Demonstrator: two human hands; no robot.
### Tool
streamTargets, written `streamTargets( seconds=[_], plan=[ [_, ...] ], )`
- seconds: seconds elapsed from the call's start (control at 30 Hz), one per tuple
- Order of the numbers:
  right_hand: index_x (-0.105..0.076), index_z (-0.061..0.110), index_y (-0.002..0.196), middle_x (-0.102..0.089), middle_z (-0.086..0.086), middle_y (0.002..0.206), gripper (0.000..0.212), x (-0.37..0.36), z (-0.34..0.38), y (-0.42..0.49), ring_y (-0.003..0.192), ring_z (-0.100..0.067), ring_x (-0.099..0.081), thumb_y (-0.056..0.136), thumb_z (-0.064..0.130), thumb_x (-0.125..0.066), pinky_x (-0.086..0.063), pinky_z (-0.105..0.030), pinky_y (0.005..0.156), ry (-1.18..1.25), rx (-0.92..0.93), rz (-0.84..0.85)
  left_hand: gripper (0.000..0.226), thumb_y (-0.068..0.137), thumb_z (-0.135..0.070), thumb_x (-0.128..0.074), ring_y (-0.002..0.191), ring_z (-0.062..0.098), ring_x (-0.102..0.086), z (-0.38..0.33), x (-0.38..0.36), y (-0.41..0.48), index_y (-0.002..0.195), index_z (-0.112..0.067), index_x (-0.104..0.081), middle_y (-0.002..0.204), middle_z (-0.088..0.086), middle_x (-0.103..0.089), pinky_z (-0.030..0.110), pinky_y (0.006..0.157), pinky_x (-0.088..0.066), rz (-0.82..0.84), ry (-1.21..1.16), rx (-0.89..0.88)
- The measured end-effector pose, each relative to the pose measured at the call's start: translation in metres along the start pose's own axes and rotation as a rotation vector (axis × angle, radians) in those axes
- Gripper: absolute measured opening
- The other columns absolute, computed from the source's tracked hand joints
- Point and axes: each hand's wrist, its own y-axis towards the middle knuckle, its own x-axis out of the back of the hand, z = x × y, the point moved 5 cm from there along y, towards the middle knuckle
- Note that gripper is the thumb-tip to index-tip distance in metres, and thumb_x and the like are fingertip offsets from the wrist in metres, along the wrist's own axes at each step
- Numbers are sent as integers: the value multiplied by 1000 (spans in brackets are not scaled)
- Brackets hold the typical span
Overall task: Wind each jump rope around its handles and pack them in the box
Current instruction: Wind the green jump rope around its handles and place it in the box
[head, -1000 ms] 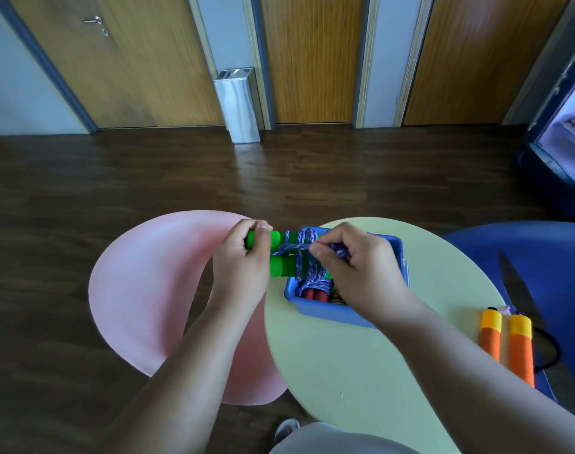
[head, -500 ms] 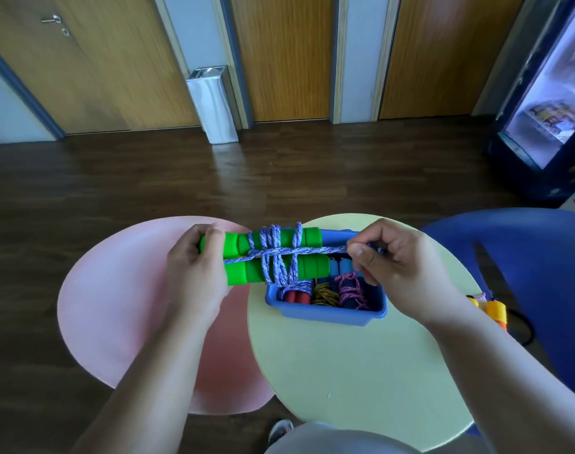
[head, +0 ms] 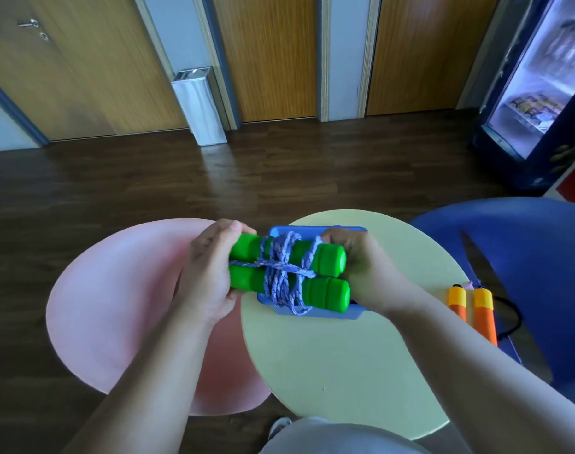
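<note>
step: i think winding the green jump rope (head: pixel 325 273) is almost done; its purple cord (head: pixel 281 273) goes round both handles.
next: tuck the loose end in tight, then lower the bundle into the box so it does not come undone.
orange jump rope (head: pixel 472 309): lies at the right edge of the yellow table (head: pixel 328 371), not wound yet.
left hand (head: pixel 210 276): grips the left ends of both handles.
right hand (head: pixel 368 270): curls round the right end; i cannot tell if it pinches the cord end.
where the green one is: between the two hands, held just over the blue box (head: pixel 328 314).
box: sits by the far left edge of the table.
</note>
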Motion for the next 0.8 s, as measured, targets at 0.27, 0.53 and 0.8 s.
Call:
streamTargets(
  seconds=[0.27,0.53,0.8],
  plan=[
    [-60,19,125,-70,-18,104,29,30,-10,-5,64,-28,-68,104,39,-54,-57,-42,59,175,-226,-95,25,99,-35,-49,40,26,-47,-31,4,-5,86,-23,-67,69,3,-60,26,36,-34,-62,232,-291],
    [-69,18,107,-69,-17,93,28,14,1,-11,65,-31,-68,105,41,-53,-58,-39,58,431,-350,-150,27,89,-38,-54,74,26,-60,-20,-6,-14,113,-24,-55,107,13,-66,30,50,-44,173,180,-359],
    [-72,35,100,-69,-25,99,17,24,5,-13,91,-58,-61,93,22,-64,-53,-66,76,145,30,-375,27,103,-42,-57,77,20,-75,19,-23,-9,103,-16,-63,100,8,-69,36,57,-61,21,-215,317]
  ],
)
